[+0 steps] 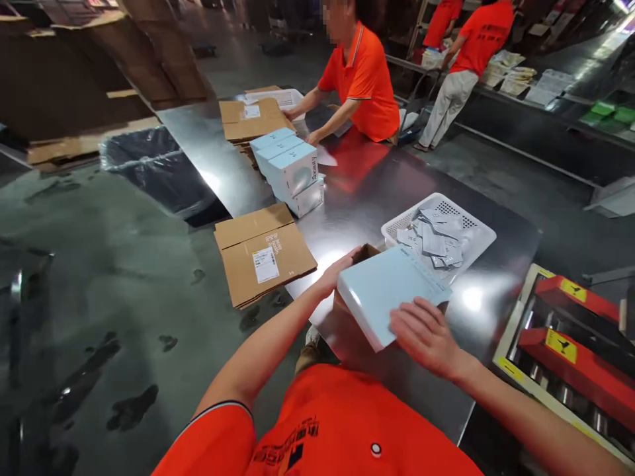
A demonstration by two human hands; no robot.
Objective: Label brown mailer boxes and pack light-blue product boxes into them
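A light blue box (pixel 387 284) sits tilted over a brown cardboard box (pixel 347 305), which shows beneath and behind it. My right hand (pixel 421 330) lies on the near right part of the blue box, its fingers spread over the surface. At the left side, my left hand (pixel 338 272) is against the cardboard box, its fingers partly hidden behind the wall. Just beyond them, a white basket (pixel 475 243) holds several small grey-white packets (pixel 436 239). Flattened cartons (pixel 262 254) with a white label lie at the table's left edge.
Across the metal table (pixel 357 205), a person in orange (pixel 364 79) reaches toward stacked blue-and-white boxes (pixel 292 165) and more flat cartons (pixel 255 119). A lined bin (pixel 159 172) stands left. A roller machine with red bars (pixel 570 357) is at right. Other people stand behind.
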